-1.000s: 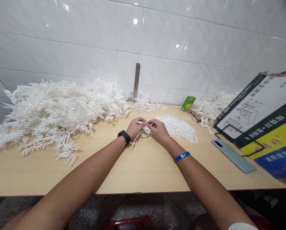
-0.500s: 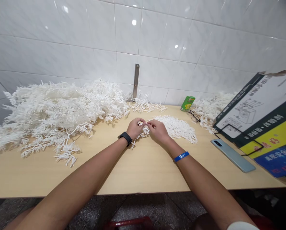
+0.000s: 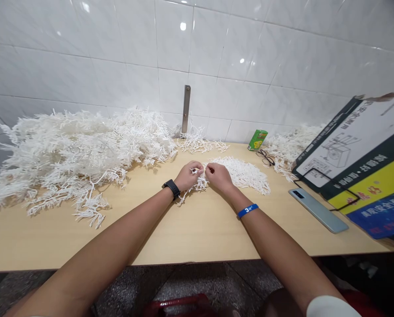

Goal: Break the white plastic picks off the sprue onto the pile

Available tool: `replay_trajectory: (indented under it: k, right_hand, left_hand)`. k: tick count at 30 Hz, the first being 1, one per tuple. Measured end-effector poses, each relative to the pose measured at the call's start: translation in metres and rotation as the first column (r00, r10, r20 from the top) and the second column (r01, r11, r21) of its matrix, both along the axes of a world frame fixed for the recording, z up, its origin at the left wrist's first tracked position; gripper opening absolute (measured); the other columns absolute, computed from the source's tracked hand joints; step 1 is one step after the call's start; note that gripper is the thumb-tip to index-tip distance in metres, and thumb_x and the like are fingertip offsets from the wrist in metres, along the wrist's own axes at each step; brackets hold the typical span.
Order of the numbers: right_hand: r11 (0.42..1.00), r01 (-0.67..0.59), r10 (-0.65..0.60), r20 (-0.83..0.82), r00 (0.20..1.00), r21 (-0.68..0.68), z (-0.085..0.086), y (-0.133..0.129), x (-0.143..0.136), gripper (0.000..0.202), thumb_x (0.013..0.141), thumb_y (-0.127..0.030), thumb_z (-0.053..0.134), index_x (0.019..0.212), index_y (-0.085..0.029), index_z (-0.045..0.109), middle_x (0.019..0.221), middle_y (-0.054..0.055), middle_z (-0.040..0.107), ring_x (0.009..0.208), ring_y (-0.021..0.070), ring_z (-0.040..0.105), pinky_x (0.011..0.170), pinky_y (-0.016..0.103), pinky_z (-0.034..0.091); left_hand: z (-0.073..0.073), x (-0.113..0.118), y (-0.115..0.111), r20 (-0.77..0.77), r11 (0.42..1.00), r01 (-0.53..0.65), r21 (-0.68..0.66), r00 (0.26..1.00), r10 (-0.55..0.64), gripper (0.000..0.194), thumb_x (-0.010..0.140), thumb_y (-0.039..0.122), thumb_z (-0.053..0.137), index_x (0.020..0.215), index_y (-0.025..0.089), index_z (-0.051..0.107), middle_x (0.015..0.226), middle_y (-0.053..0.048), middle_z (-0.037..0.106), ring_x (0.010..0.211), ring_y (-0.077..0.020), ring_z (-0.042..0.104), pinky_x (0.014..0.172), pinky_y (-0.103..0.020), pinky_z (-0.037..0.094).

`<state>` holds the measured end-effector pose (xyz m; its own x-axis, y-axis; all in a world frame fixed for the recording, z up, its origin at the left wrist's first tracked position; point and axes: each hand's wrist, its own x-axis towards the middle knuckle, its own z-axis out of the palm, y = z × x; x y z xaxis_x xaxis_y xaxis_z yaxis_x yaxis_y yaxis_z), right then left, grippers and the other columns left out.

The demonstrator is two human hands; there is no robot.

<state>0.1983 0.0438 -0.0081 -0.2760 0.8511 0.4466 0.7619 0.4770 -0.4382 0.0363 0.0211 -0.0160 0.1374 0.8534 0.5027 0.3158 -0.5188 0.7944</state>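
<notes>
Above the middle of the wooden table [image 3: 203, 237], my left hand [image 3: 186, 177] is closed on a white branched plastic strand [image 3: 200, 184], whose twiggy ends hang below the fingers to the tabletop. Just to its right, my right hand [image 3: 219, 177] is closed in a pinch, a small gap away from the left fingertips. Whatever its fingers hold is hidden or too small to make out. Behind and beside the right hand spreads a low pile of small white pieces [image 3: 248, 172]. A large tangled heap of white branched strands [image 3: 84, 143] fills the left side.
More white strands [image 3: 200, 143] lie by a metal bracket [image 3: 185, 112] at the tiled wall. Toward the right are a small green box [image 3: 258, 140], eyeglasses [image 3: 265, 157], another strand heap [image 3: 291, 145], a phone [image 3: 318, 210] and a large printed carton [image 3: 358, 154].
My fingertips, touching before, have come slightly apart. The left hand still has the white strand. The whole view has shifted a little.
</notes>
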Motion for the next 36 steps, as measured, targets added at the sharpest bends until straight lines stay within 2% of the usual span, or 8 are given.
replay_trajectory:
  k: [3, 7, 11, 13, 17, 20, 25, 36]
  right_hand:
    - [0.999, 0.035, -0.036, -0.089, 0.995, -0.005, -0.001, 0.008, 0.009, 0.028, 0.087, -0.028, 0.044, 0.069, -0.019, 0.064, 0.065, 0.001, 0.061, 0.06, 0.0142, 0.049, 0.057, 0.025, 0.032]
    - [0.995, 0.079, -0.069, -0.146, 0.987, 0.065, -0.002, 0.014, 0.016, 0.029, 0.089, -0.028, 0.042, 0.089, -0.019, 0.07, 0.089, 0.006, 0.068, 0.082, 0.019, 0.058, 0.073, 0.029, 0.041]
    - [0.976, 0.179, -0.157, -0.169, 0.973, 0.127, -0.001, 0.011, 0.013, 0.033, 0.086, -0.019, 0.044, 0.109, -0.017, 0.068, 0.109, 0.012, 0.065, 0.101, 0.0232, 0.057, 0.087, 0.035, 0.042]
    - [0.986, 0.132, -0.107, -0.217, 0.97, 0.105, 0.002, 0.007, 0.009, 0.028, 0.087, -0.024, 0.047, 0.103, -0.016, 0.068, 0.106, 0.011, 0.066, 0.096, 0.0221, 0.058, 0.084, 0.033, 0.043]
    - [0.994, -0.106, 0.097, -0.282, 0.954, -0.017, 0.007, -0.005, -0.004, 0.027, 0.087, -0.038, 0.051, 0.086, -0.017, 0.069, 0.089, 0.006, 0.069, 0.079, 0.0174, 0.058, 0.072, 0.028, 0.044]
    - [0.976, -0.206, 0.177, -0.301, 0.937, -0.07, 0.006, -0.011, -0.011, 0.024, 0.086, -0.037, 0.054, 0.086, -0.018, 0.069, 0.084, 0.003, 0.069, 0.075, 0.0154, 0.057, 0.068, 0.026, 0.042]
    - [0.976, -0.215, 0.197, -0.296, 0.935, -0.028, 0.0, -0.009, -0.011, 0.02, 0.086, -0.025, 0.05, 0.088, -0.018, 0.068, 0.083, 0.003, 0.068, 0.072, 0.0139, 0.056, 0.067, 0.025, 0.041]
    - [0.981, -0.192, 0.187, -0.314, 0.931, 0.016, 0.0, -0.008, -0.009, 0.019, 0.085, -0.025, 0.049, 0.081, -0.018, 0.066, 0.077, 0.003, 0.065, 0.07, 0.0154, 0.055, 0.065, 0.027, 0.04]
  left_hand:
    - [0.002, 0.005, -0.004, 0.043, 0.998, -0.015, -0.057, 0.999, 0.018, 0.016, 0.08, 0.032, 0.058, 0.079, 0.016, 0.06, 0.093, -0.007, 0.063, 0.083, -0.0177, 0.057, 0.08, -0.032, 0.047]
    - [0.001, 0.003, -0.003, 0.219, 0.961, -0.046, -0.271, 0.97, 0.109, 0.023, 0.078, 0.038, 0.06, 0.086, 0.017, 0.059, 0.076, -0.002, 0.058, 0.06, -0.012, 0.051, 0.058, -0.026, 0.047]
    - [0.002, -0.003, 0.001, 0.31, 0.952, -0.064, -0.299, 0.937, 0.16, 0.022, 0.076, 0.038, 0.062, 0.083, 0.018, 0.058, 0.07, 0.0, 0.055, 0.059, -0.01, 0.05, 0.057, -0.023, 0.046]
    - [0.003, -0.003, 0.0, 0.318, 0.956, -0.054, -0.29, 0.936, 0.15, 0.022, 0.075, 0.038, 0.063, 0.082, 0.017, 0.058, 0.073, 0.0, 0.055, 0.06, -0.01, 0.05, 0.057, -0.022, 0.047]
    - [0.004, -0.001, -0.002, 0.292, 0.967, -0.021, -0.254, 0.951, 0.098, 0.026, 0.072, 0.039, 0.065, 0.083, 0.016, 0.059, 0.081, -0.002, 0.057, 0.064, -0.0102, 0.051, 0.058, -0.022, 0.046]
    - [0.004, 0.0, -0.002, 0.269, 0.969, -0.017, -0.246, 0.959, 0.085, 0.027, 0.072, 0.039, 0.065, 0.083, 0.016, 0.06, 0.079, -0.002, 0.058, 0.066, -0.0113, 0.051, 0.058, -0.023, 0.045]
    - [0.001, -0.001, 0.0, 0.229, 0.969, -0.036, -0.246, 0.969, 0.094, 0.025, 0.074, 0.038, 0.063, 0.083, 0.015, 0.059, 0.077, -0.002, 0.058, 0.063, -0.011, 0.05, 0.059, -0.024, 0.045]
    - [-0.004, -0.003, 0.003, 0.121, 0.989, -0.077, -0.124, 0.988, 0.092, 0.026, 0.075, 0.041, 0.066, 0.082, 0.016, 0.063, 0.082, -0.005, 0.065, 0.073, -0.0151, 0.057, 0.069, -0.027, 0.048]
